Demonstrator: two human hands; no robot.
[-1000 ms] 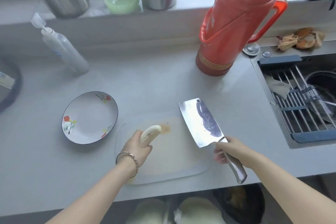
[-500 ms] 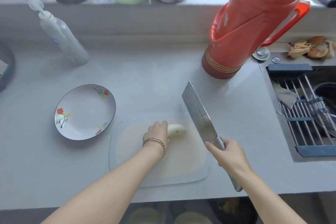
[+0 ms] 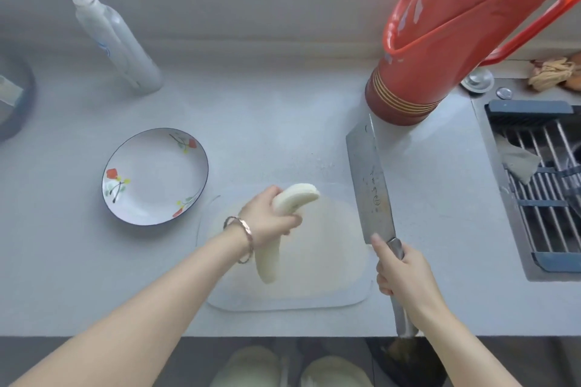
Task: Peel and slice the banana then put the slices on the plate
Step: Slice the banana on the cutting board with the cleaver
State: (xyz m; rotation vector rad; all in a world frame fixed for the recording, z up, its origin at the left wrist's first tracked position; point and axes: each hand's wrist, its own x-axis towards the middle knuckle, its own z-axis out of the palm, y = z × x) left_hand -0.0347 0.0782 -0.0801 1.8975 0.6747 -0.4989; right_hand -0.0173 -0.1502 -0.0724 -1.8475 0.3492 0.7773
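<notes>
Banana [image 3: 267,258] clasped in left hand [image 3: 270,220], cleaver [image 3: 369,185] in right hand [image 3: 401,273], over board [image 3: 314,280] beside plate [image 3: 154,179], thermos [image 3: 440,41] behind.

Steel cleaver [image 3: 369,185] looks dull and worn, plate [image 3: 151,179] glossy ceramic, cutting board [image 3: 283,298] perhaps translucent plastic.

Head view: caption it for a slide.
Left hand holds a peeled banana at the cutting board; right hand grips a cleaver beside it.
</notes>
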